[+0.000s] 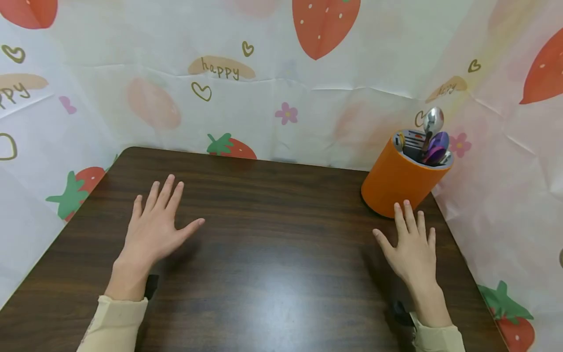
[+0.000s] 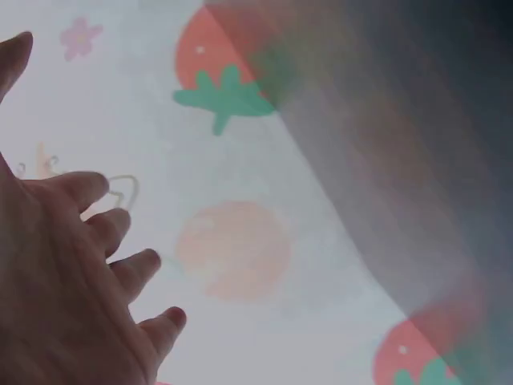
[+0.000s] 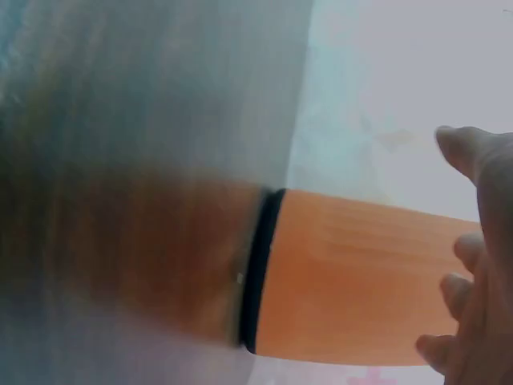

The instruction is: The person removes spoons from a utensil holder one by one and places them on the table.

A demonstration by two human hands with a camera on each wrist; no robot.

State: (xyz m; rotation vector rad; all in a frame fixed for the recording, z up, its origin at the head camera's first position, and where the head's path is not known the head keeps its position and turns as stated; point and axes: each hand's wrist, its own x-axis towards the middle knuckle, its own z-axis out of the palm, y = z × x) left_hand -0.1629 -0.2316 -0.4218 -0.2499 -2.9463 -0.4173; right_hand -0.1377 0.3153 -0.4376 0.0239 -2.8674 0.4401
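now both your hands are empty, fingers spread: left hand over the tabletop, right hand near the orange utensil holder at the far right corner. a low wrap round its wall should steady it, clear of the upright spoon.

Your head camera looks down across the desk; your wrist cameras, closer and turned sideways, face the backdrop, the right sharing the orange container with the head view.
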